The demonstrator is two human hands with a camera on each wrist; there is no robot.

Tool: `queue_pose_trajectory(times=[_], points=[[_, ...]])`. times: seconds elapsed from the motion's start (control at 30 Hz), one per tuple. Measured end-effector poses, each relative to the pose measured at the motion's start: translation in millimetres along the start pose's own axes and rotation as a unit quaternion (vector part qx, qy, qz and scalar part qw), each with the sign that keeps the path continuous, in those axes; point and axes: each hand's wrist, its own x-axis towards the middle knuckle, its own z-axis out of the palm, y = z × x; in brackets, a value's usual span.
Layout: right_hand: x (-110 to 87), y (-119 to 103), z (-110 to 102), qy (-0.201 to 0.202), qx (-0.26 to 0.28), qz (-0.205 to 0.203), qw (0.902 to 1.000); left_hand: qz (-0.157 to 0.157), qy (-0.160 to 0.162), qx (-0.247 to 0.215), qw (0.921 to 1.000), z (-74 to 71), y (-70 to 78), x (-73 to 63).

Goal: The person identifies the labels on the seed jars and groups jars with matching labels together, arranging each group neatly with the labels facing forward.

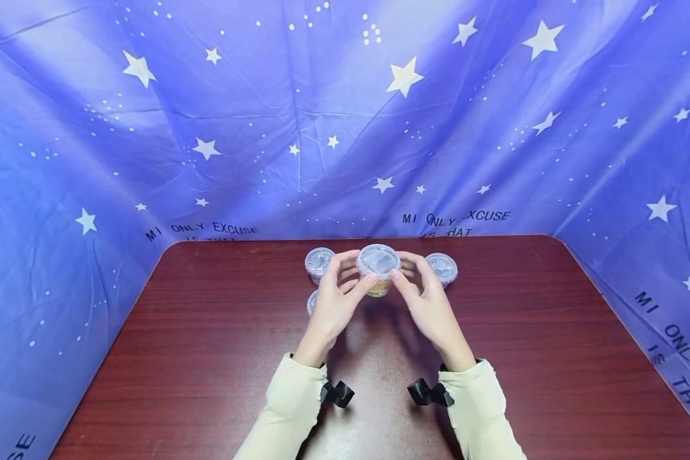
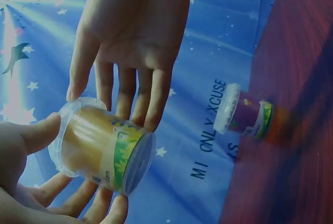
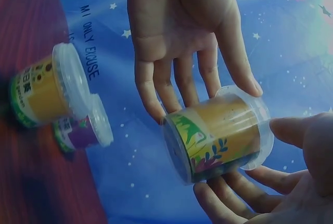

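Note:
A clear plastic tub (image 1: 379, 262) with a translucent lid and a yellow and green printed label is held up above the table between both hands. My left hand (image 1: 339, 297) grips its left side, thumb at the lid rim and fingers curled round the wall. On the opposite side my right hand (image 1: 425, 294) grips it the same way. In the left wrist view the tub (image 2: 104, 146) lies sideways across the picture, its lid on and something yellow-brown inside. The right wrist view shows leaf prints on the tub's label (image 3: 208, 146).
Behind the left hand stands a lidded tub (image 1: 320, 263), with another tub (image 1: 312, 303) mostly hidden by that hand. A purple-labelled tub (image 1: 441, 268) stands beyond the right hand. The dark red table (image 1: 207, 358) meets a blue star-printed curtain (image 1: 264, 128) at the back and sides.

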Motion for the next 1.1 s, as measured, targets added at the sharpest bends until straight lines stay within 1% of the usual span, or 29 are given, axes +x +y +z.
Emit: queue_pose_trajectory(times=[0.23,0.4,0.5,0.6,0.7,0.8,0.93,1.1], points=[[-5.2,-4,6,-0.025,0.019,-0.016,0.9994,-0.017,-0.015,-0.002,0.9997,-18.6,4.8,-9.4],[-6.8,-2,9,-0.041,0.024,-0.006,0.9988,-0.035,-0.026,-0.001,0.9991,-30.7,2.7,-13.2],[-7.5,-1,11,-0.054,0.025,-0.003,0.9982,-0.049,-0.033,-0.01,0.9982,-36.9,-0.2,-14.4],[-7.5,-1,12,-0.068,0.026,-0.002,0.9973,-0.065,-0.039,-0.031,0.9967,-42.2,-2.8,-16.0],[-7.7,2,14,-0.077,0.028,-0.002,0.9966,-0.076,-0.048,-0.044,0.9949,-46.0,-5.6,-17.2],[-8.2,4,14,-0.082,0.036,-0.002,0.996,-0.082,-0.059,-0.044,0.9939,-47.6,-6.7,-17.5],[-8.7,7,15,-0.097,0.044,0.002,0.9943,-0.083,-0.065,-0.038,0.9937,-49.7,-6.4,-19.2],[-8.4,9,14,-0.115,0.048,0.003,0.9922,-0.077,-0.076,-0.044,0.9932,-50.3,-7.5,-18.9]])
